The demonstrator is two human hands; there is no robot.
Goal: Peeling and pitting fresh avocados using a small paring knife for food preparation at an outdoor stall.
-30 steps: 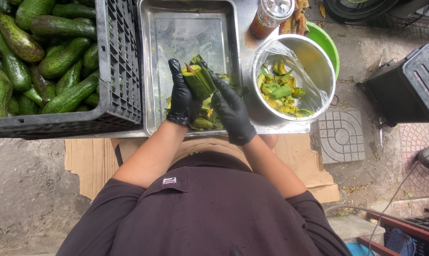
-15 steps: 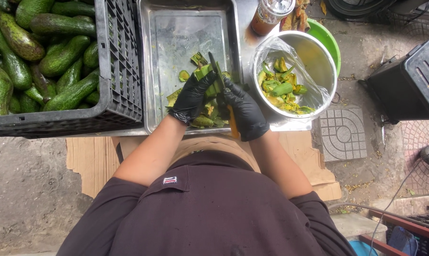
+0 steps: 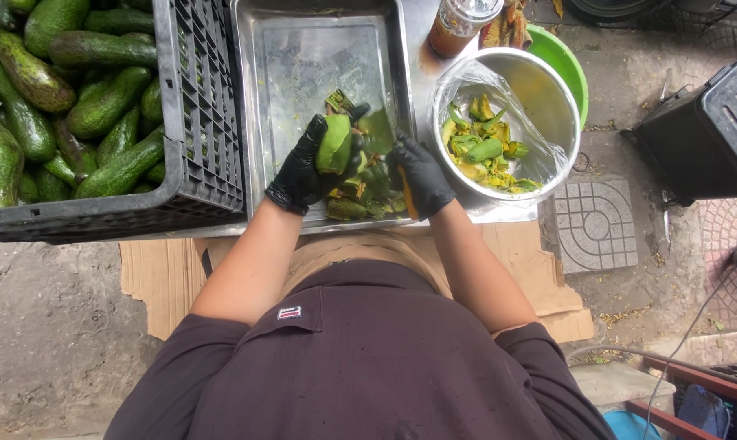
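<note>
Black-gloved, the left hand (image 3: 307,167) is raised over a steel tray (image 3: 258,122), its fingers curled around a long green avocado piece (image 3: 334,143) that stands nearly upright in the grip, thumb wrapped across the front. The left forearm is bare and runs down and to the left toward a dark shirt, elbow bent outward. Just beside it, the right hand (image 3: 421,175), also in a black glove, is closed around an orange-handled knife (image 3: 385,143); the handle shows below the fist and the blade points up and left toward the avocado piece, its tip close to the fruit. The right forearm angles down and to the right. Beneath both hands, a heap of green and yellow peelings (image 3: 360,191) lies at the near end of the tray. To the right stands a metal bowl (image 3: 539,90) lined with clear plastic, holding more green scraps. To the left, a black crate (image 3: 197,114) is filled with whole avocados (image 3: 100,98).
</note>
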